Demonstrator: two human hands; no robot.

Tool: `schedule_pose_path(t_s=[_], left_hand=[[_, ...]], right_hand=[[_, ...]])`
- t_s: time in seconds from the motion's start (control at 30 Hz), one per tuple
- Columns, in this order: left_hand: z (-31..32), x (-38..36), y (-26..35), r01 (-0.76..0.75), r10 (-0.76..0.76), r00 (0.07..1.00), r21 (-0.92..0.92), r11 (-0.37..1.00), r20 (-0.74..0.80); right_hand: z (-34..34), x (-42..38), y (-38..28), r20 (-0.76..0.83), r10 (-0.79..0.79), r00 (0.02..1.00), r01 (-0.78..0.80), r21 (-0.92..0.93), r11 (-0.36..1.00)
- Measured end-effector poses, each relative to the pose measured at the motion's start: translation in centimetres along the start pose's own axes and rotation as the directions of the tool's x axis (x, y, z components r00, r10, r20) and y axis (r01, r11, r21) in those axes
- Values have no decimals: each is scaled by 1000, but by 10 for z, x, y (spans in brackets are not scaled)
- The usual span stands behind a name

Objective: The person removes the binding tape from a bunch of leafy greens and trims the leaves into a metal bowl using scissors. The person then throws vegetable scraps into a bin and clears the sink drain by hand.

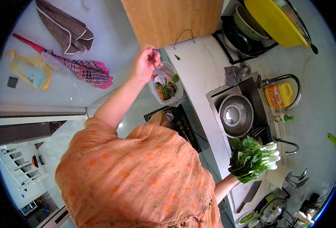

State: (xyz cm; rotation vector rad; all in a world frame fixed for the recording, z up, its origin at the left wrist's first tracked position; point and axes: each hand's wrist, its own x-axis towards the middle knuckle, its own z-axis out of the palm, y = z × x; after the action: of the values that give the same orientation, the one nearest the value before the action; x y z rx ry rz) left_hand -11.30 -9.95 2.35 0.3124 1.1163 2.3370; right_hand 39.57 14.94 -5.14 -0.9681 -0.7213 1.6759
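My left hand (147,62) is raised with its fingers closed on a small, dark purple strip (151,56) that I cannot make out further. Just beyond it hangs a clear-lined waste bin (177,99) with vegetable scraps and paper inside. At the other side, my right forearm (226,187) reaches to the counter. A bunch of bok choy (251,159), dark leaves and white stems, is held there at the sink's near corner. The leaves hide most of my right hand, including its fingers.
A metal bowl (236,114) sits in the sink (213,97). Beside the bok choy, a knife (250,197) lies on a white board. A yellow basin (276,21) and pots stand on the stove. A yellow detergent jug (280,95) is behind the tap (299,85).
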Motion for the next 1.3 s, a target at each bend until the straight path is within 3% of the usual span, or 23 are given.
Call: schedule_pose_path(t_s=[0.23, 0.43, 0.47, 0.5, 0.57, 0.6, 0.63, 0.7, 0.73, 0.77, 0.83, 0.87, 0.93, 0.97, 1.03, 1.1, 1.17, 1.3], left_hand=[[-26, 7, -44, 57, -54, 995, 29, 998, -83], [-87, 13, -124, 46, -14, 996, 366, 930, -90], [-119, 18, -159, 22, 29, 997, 629, 777, -70], [-123, 17, -166, 24, 24, 997, 629, 777, -68], [-130, 13, -181, -304, 58, 951, 891, 336, 302], [-124, 10, -179, -210, -44, 970, 921, 328, 238], [-125, 11, -182, -211, -48, 970, 920, 332, 240], [-132, 14, -190, -454, -190, 871, 890, 45, 453], [-134, 15, -193, -620, -127, 784, 776, -112, 608], [-136, 16, -196, -623, -130, 781, 775, -107, 610], [-131, 16, -193, -645, -125, 738, 638, -420, 663], [-137, 20, -201, -648, -129, 737, 639, -416, 663], [-145, 24, -218, -496, -455, 855, 646, -580, 248], [-148, 27, -224, -497, -456, 854, 647, -578, 250], [-137, 25, -216, -420, -531, 846, 687, -593, 59], [-149, 25, -228, -454, -540, 839, 632, -628, 66], [-169, 23, -245, -507, -464, 851, 616, -603, 246], [-151, 26, -234, -330, -347, 930, 693, -641, 122]], right_hand=[[-1, -1, -1, -18, -5, 1000, 5, -7, 1000], [-7, -3, 0, -37, -8, 999, 7, -10, 1000], [-8, -5, -1, -42, -6, 999, 5, -10, 1000], [-8, -5, 0, -46, -8, 999, 7, -11, 1000], [-10, -6, -2, -54, -9, 999, 8, -14, 1000], [-11, -8, -1, -59, -10, 998, 10, -14, 1000], [-12, -10, -3, -65, -6, 998, 5, -17, 1000], [-15, -14, -3, -80, -6, 997, 5, -22, 1000], [-17, -15, -3, -85, -4, 996, 2, -24, 1000], [-20, -19, -3, -102, -3, 995, 0, -27, 1000], [-26, -28, -1, -125, 11, 992, -15, -31, 999], [-27, -30, -1, -139, 12, 990, -17, -33, 999], [-33, -35, -1, -163, 19, 987, -25, -38, 999], [-34, -36, 0, -171, 23, 985, -31, -41, 999], [-37, -43, 4, -190, 29, 981, -38, -42, 998], [-38, -46, 5, -204, 31, 978, -41, -47, 998], [-39, -49, 6, -215, 31, 976, -42, -46, 998], [-40, -51, 10, -217, 36, 976, -45, -38, 998]])
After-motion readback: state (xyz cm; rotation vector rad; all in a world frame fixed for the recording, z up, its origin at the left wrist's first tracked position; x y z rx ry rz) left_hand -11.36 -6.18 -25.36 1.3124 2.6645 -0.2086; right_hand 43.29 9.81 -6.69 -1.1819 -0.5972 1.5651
